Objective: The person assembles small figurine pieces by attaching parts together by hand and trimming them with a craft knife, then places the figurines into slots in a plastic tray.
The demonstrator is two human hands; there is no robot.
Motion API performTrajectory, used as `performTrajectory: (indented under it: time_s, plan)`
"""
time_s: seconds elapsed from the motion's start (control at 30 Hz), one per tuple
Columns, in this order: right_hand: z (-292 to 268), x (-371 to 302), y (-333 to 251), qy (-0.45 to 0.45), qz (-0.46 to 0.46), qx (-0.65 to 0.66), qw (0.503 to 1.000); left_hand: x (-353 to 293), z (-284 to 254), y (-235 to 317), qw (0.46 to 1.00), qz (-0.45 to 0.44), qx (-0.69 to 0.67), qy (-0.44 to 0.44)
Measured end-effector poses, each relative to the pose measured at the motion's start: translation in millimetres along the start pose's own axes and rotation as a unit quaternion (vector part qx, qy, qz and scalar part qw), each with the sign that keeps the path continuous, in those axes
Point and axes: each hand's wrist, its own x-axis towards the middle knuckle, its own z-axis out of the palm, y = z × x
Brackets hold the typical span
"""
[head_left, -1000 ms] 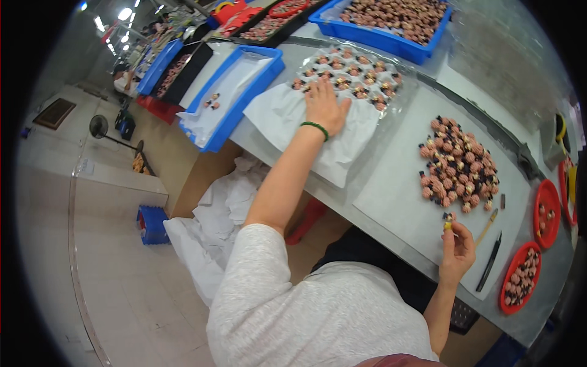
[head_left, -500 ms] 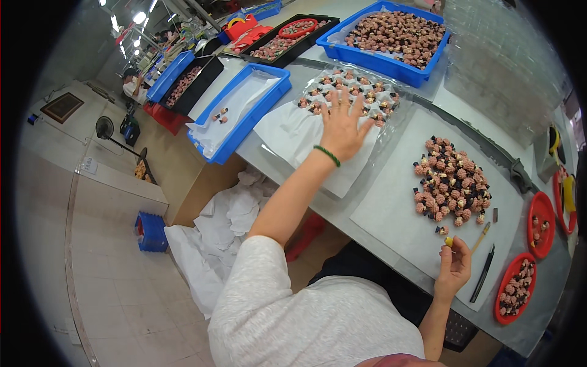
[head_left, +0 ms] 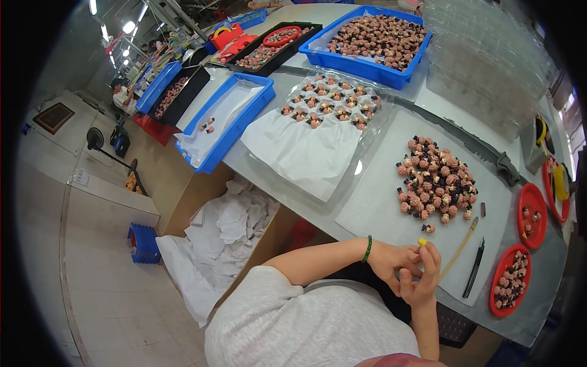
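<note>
My left hand, with a green bracelet at its wrist, meets my right hand over the near edge of the worktable. The fingers of both are bent and closed together; anything between them is hidden. A yellow cover sits on one fingertip of my right hand. Just beyond lies one small pink figurine with a dark part, apart from the heap of similar figurines on white paper. To the left, rows of figurines rest on white cloth in a clear plastic tray.
A thin wooden stick and a black pen-like tool lie right of my hands, near red dishes of figurines. Blue trays and a black tray stand farther back. Stacked clear plastic trays rise at the far right.
My left hand has come back from the figurines in the clear tray to my right hand. My right hand has shifted slightly left and its fingers now meet the left ones.
</note>
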Motion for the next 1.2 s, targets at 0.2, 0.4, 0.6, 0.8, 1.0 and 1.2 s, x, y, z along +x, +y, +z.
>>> performTrajectory:
  time_s: [0.2, 0.4, 0.6, 0.8, 1.0, 1.2]
  plan:
    - [-2, 0, 9, 0.006, -0.007, 0.012, 1.0, 0, -2, 3, 0.971, 0.155, 0.119, 0.136]
    - [-8, 3, 15, -0.051, -0.025, 0.016, 0.998, -4, -13, 6, 0.996, 0.037, -0.075, 0.02]
    - [-6, 6, 18, -0.062, -0.031, 0.022, 0.997, -7, -17, 7, 0.994, 0.043, -0.091, 0.031]
    - [-5, 6, 22, -0.073, -0.017, 0.069, 0.995, -6, -19, 11, 0.993, -0.008, -0.114, -0.004]
    - [-18, 5, 25, -0.085, 0.001, 0.067, 0.994, -2, -8, -4, 0.997, 0.045, -0.046, 0.034]
    - [-12, -3, 22, -0.073, 0.076, 0.181, 0.978, -3, -14, 14, 0.997, 0.006, -0.079, 0.008]
